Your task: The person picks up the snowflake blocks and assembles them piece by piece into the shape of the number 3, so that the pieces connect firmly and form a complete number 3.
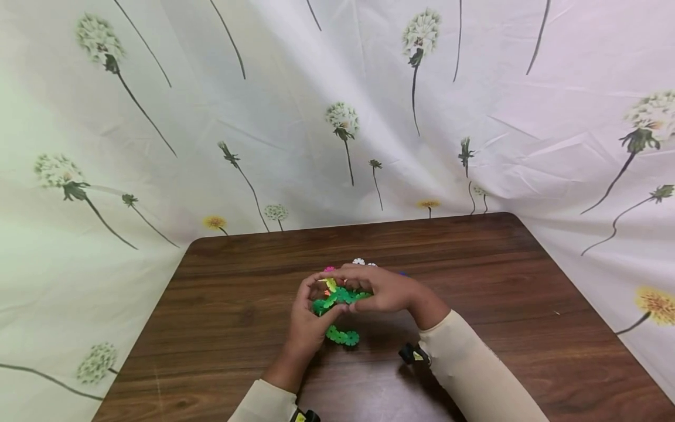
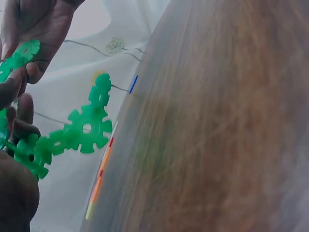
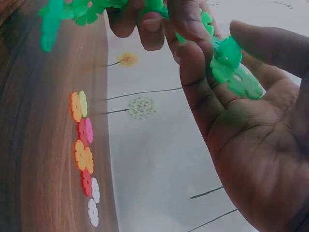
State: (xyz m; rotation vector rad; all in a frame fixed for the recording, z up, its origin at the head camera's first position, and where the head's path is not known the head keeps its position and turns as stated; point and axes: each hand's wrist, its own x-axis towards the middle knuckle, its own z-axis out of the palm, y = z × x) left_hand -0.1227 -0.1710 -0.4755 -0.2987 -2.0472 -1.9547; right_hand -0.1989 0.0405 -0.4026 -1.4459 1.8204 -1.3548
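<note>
A chain of green snowflake discs, slotted into one another, is held between both hands over the table. The left hand grips the chain from the left, with its thumb along the near side. From the right, the right hand pinches another stretch of it, fingers curled over the far side. In the left wrist view a branch of notched green discs sticks out past the left hand. In the right wrist view green discs lie between the right thumb and fingers, over the palm.
Beyond the hands, loose discs lie flat on the dark wooden table: white, pink, orange, red and yellow-green. A blue disc lies behind the right hand. A dandelion-print cloth hangs behind the table.
</note>
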